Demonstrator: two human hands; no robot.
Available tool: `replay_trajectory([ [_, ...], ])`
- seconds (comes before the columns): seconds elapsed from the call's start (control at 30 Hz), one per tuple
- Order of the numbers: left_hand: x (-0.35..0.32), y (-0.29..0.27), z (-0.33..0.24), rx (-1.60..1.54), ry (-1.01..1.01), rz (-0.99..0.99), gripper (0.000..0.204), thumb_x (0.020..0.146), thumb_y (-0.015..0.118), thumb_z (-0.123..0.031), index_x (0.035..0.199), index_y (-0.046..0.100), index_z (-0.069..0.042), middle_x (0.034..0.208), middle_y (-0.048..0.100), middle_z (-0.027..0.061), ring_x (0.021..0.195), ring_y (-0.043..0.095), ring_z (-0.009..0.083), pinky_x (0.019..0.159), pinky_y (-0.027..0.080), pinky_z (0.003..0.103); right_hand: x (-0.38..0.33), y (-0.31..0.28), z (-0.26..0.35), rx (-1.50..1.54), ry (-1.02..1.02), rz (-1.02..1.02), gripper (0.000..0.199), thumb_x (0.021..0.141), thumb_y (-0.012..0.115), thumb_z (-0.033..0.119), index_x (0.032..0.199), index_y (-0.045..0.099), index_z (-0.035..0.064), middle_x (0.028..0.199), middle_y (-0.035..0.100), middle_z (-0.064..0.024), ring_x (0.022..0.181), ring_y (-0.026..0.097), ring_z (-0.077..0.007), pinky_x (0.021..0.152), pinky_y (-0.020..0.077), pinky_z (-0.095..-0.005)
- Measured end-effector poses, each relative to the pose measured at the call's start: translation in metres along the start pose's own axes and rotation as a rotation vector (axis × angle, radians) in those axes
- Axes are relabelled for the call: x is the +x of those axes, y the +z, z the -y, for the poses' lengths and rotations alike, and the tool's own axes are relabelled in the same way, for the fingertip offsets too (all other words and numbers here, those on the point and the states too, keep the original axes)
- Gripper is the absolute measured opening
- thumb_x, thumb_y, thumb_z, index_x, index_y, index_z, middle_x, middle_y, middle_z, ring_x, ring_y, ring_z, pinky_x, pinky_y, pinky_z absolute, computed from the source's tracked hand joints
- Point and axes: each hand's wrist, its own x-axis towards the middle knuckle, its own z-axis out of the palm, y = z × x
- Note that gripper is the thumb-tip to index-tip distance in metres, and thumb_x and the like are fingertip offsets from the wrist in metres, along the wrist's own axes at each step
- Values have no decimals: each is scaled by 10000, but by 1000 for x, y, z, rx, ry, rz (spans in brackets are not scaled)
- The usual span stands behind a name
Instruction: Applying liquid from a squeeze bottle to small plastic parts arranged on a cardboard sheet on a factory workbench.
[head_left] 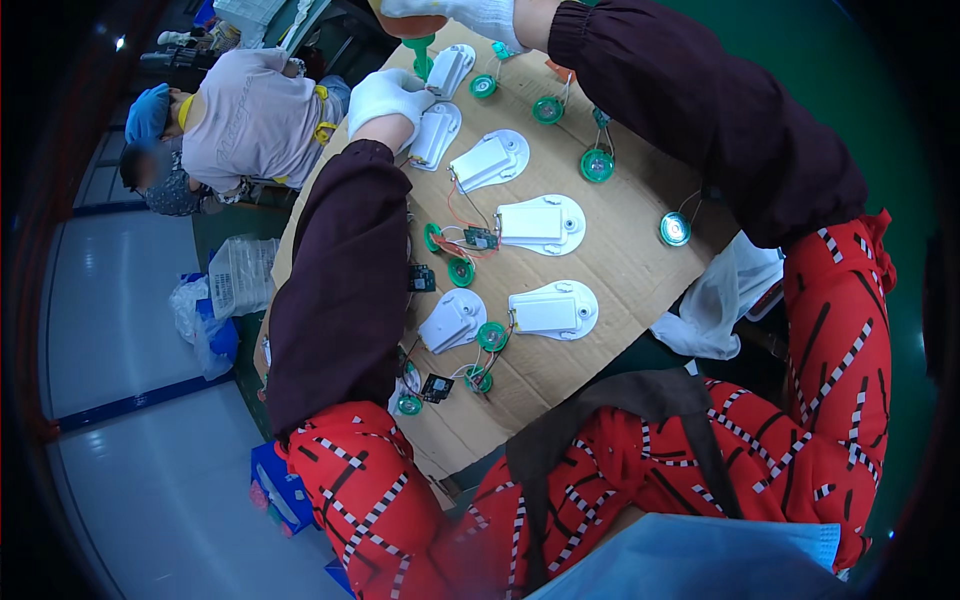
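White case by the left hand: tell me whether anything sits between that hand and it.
Nothing visible does. The gloved left hand rests right at the upper end of the white case on the cardboard sheet. The green-tipped tool stands just beyond, not between them.

Gloved left hand (388, 93) rests on a white housing (434, 135) on cardboard (640, 265).

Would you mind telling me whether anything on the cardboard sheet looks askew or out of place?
Nothing looks damaged or spilled. The white housings lie at differing angles, and one round speaker sits apart near the cardboard edge, its wire trailing.
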Motion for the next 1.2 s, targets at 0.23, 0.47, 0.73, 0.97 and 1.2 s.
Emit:
replay_trajectory([
  [0.23, -5, 2, -2, 33, 25, -65, 300, 711, 730, -268, 901, 705, -37, 824, 687, 138, 740, 662, 213, 712, 499, 308, -3, 2, 1, -115, 48, 6, 594, 623, 812, 196, 1101, 508, 16, 1020, 624, -117, 933, 607, -196, 809, 498, -320],
  [0.47, -3, 4, -1, 9, -15, -32, 282, 723, 701, -304, 925, 720, -109, 911, 679, 123, 849, 654, 268, 805, 500, 336, -5, -3, -1, 22, 72, 39, 596, 644, 800, 181, 1132, 500, 16, 1048, 613, -107, 945, 599, -182, 834, 492, -315],
  [0.73, -4, 6, 0, 11, -28, -38, 275, 724, 709, -293, 929, 722, -111, 913, 680, 121, 847, 655, 262, 807, 499, 331, -9, -11, 3, 26, 42, 53, 589, 674, 783, 166, 1162, 492, 11, 1073, 608, -104, 963, 592, -178, 843, 488, -312],
  [0.97, -5, 7, -1, -7, -37, -31, 274, 727, 715, -279, 942, 719, -109, 929, 677, 124, 852, 654, 261, 810, 499, 325, -10, -14, 1, 25, 43, 63, 587, 677, 781, 160, 1173, 502, 17, 1066, 615, -103, 955, 594, -179, 838, 489, -311],
  [1.2, -7, 11, 3, -39, 13, -71, 299, 730, 713, -273, 975, 708, -102, 947, 673, 131, 873, 649, 267, 824, 494, 326, -9, -8, 1, 58, 71, 38, 570, 669, 786, 154, 1152, 515, 16, 1046, 618, -101, 938, 599, -180, 824, 495, -311],
])
